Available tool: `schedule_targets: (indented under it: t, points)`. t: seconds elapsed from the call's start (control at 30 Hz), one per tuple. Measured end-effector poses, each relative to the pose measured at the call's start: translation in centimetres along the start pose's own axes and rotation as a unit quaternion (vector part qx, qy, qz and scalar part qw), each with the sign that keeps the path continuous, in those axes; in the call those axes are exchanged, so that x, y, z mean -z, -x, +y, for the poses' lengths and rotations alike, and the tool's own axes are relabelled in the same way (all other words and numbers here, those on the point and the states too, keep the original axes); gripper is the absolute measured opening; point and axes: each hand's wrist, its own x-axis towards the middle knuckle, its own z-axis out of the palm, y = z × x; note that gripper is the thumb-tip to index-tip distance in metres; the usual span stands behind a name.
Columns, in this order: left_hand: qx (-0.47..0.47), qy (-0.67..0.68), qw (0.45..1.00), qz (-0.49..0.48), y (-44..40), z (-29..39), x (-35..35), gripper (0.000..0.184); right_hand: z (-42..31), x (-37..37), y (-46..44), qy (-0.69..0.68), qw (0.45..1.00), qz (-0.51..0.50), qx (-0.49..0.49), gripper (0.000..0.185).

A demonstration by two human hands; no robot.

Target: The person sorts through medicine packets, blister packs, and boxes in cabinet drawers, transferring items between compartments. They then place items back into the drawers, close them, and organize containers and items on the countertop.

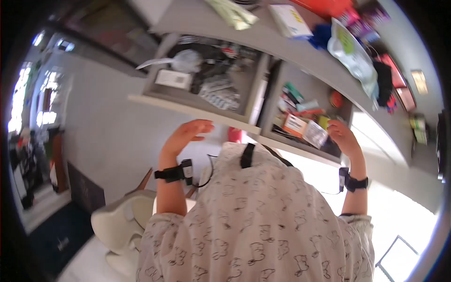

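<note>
Two drawers are pulled out in front of me. My left hand [189, 133] is just short of the front edge of the left drawer [188, 109], fingers stretched out and thumb apart, holding nothing. In that drawer lie a white labelled box [173, 80], a translucent plastic bag [187, 61] and a patterned packet [219, 92]. My right hand [344, 137] is at the right end of the right drawer [300, 149], fingers loosely bent and apart, with nothing visible in them. Near it are a clear packet [315, 134], an orange-and-white box [295, 125] and a yellow item [323, 122].
The grey countertop [253, 29] above the drawers bears a white-and-yellow box [290, 21], a pale green packet [232, 13] and a filled plastic bag [351, 52]. A cream chair [112, 221] stands at lower left. A red object [235, 135] shows below the left drawer.
</note>
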Motion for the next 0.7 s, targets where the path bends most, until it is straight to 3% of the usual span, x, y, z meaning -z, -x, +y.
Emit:
schedule_targets:
  t: [0.03,0.07,0.13,0.2,0.23,0.27,0.33,0.4,0.43,0.5,0.53,0.6,0.63,0.7]
  points:
    - [0.003,-0.004,1.0,-0.023,-0.8,0.4,-0.1,0.04,-0.1,0.0,0.9,-0.043,0.995,-0.015,-0.093,0.028]
    - [0.003,-0.073,0.997,-0.022,-1.4,0.7,0.1,0.037,0.2,0.6,1.1,-0.03,0.99,-0.068,-0.118,0.032]
    - [0.007,-0.148,0.989,-0.022,-2.0,1.9,-0.1,0.035,0.3,0.8,0.4,-0.053,0.995,-0.07,-0.045,0.033]
    - [0.139,-0.268,0.953,-0.03,-2.3,3.8,-0.5,0.03,-2.1,1.5,-2.3,0.062,0.995,-0.082,-0.009,0.039]
    - [0.141,-0.274,0.951,-0.031,-2.1,4.7,-1.0,0.03,-0.9,1.0,-4.3,0.077,0.992,-0.082,0.059,0.042]
    - [0.121,-0.312,0.939,-0.08,-1.8,5.8,-1.7,0.029,0.7,0.2,-6.7,0.09,0.985,-0.085,0.124,0.044]
    - [0.108,-0.347,0.923,-0.129,-1.5,7.7,-3.2,0.028,1.3,-1.6,-10.9,0.163,0.975,-0.07,0.133,0.046]
    - [-0.038,-0.204,0.978,-0.007,-1.7,9.2,-4.9,0.025,0.4,-3.6,-13.1,0.226,0.963,-0.006,0.147,0.05]
    - [-0.032,-0.206,0.978,-0.006,-2.2,9.8,-5.5,0.025,-0.3,-4.6,-13.7,0.221,0.964,-0.009,0.147,0.05]
    - [-0.136,-0.19,0.968,0.092,-3.5,10.5,-6.1,0.024,-1.4,-6.0,-14.5,0.361,0.928,0.019,0.093,0.054]
    - [-0.135,-0.191,0.968,0.093,-3.7,10.3,-6.4,0.024,-1.2,-6.0,-14.6,0.36,0.928,0.018,0.095,0.054]
    - [-0.071,-0.412,0.901,0.116,-4.1,8.8,-6.8,0.023,-0.8,-6.0,-14.4,0.315,0.943,0.028,0.107,0.056]
    - [-0.069,-0.412,0.901,0.116,-4.1,7.9,-7.0,0.023,-0.7,-5.9,-14.2,0.314,0.943,0.026,0.107,0.056]
    - [-0.292,-0.598,0.742,0.082,-4.0,6.4,-7.3,0.022,-0.5,-5.5,-13.6,0.315,0.939,0.043,0.13,0.051]
